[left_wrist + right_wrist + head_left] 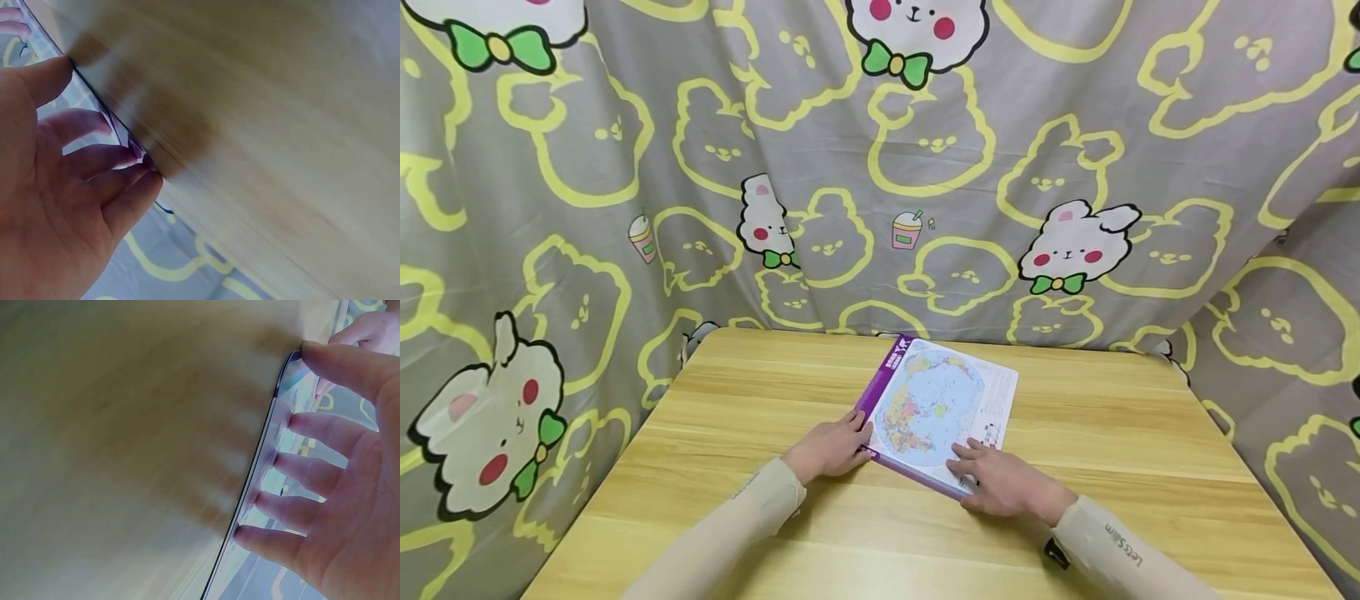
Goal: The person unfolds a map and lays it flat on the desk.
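A flat world map board (936, 400) with a purple border along its left and near sides lies turned at an angle on the wooden table. At its near left corner, my left hand (831, 447) touches the purple border, fingers over the edge and thumb by the near side. My right hand (1003, 481) rests on the near right corner with fingers spread over the printed face. In the left wrist view the left hand's fingertips (150, 178) meet the board's thin edge. From the right wrist, the right hand's fingers (312, 472) lie extended on the glossy surface.
The wooden table (760, 375) extends around the board on all sides. Behind it and at both sides hangs a grey curtain (820, 167) with yellow outlines and cartoon animals. A small black object (1056, 553) shows beneath the right sleeve.
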### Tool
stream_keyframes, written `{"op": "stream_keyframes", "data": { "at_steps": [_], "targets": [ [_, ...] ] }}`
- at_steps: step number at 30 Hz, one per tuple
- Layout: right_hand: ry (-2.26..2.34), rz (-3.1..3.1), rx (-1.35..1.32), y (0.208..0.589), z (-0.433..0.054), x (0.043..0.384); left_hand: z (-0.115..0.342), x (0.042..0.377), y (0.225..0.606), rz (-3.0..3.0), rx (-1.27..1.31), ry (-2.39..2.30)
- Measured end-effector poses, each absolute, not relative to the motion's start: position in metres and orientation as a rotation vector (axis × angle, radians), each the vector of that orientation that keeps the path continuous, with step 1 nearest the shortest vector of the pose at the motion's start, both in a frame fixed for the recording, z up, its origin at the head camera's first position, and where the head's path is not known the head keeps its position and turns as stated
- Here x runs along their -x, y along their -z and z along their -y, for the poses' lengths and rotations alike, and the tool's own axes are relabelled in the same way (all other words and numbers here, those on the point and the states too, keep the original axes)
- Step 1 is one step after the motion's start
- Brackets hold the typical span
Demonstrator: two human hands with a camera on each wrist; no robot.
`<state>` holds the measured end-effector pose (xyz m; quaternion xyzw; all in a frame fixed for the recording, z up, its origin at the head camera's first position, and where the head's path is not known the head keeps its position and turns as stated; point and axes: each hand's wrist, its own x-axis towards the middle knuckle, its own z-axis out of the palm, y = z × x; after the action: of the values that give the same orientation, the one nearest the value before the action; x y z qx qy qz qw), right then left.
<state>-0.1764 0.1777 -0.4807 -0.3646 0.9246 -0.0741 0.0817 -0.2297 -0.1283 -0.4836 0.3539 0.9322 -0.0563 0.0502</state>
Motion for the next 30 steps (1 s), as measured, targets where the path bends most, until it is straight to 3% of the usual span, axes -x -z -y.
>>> {"op": "stream_keyframes", "data": {
  "at_steps": [30],
  "targets": [
    [0.251, -2.761, 1.039, 0.482, -0.19, 0.189, 0.127, 0.22, 0.483, -2.844, -1.187, 0.214]
  ]
}}
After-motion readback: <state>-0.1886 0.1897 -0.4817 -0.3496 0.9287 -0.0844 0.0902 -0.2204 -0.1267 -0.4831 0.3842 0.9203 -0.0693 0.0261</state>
